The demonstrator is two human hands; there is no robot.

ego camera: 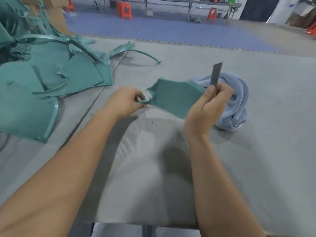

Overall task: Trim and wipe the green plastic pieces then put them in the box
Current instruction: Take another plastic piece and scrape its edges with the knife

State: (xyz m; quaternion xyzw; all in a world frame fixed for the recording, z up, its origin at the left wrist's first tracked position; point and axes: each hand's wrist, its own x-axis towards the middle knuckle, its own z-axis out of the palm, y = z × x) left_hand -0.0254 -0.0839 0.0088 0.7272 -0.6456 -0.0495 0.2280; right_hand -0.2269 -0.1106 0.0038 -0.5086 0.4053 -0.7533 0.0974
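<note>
**Both hands up with the green piece and the knife**

Nearest, two bare forearms reach out over the grey fabric-covered counter (153, 168). The left hand (123, 101) pinches one narrow tab of a flat green plastic piece with a jagged notched edge (172, 98), its fingers (142, 105) curled round that tab, and holds the piece up above the counter between the two hands. The right hand (207, 108) grips a utility knife with a grey blade and a yellow body (215, 77), fingers wrapped round the handle, blade pointing upward just beside the piece's right edge. Just behind the right hand a crumpled light blue cloth (237, 103) lies on the counter. Further left sits a heap of large green plastic panels and curved strips (56, 74), with a brown cardboard box (56, 16) behind it. Beyond, orange plastic stools (124, 10) stand on a blue floor.
</note>
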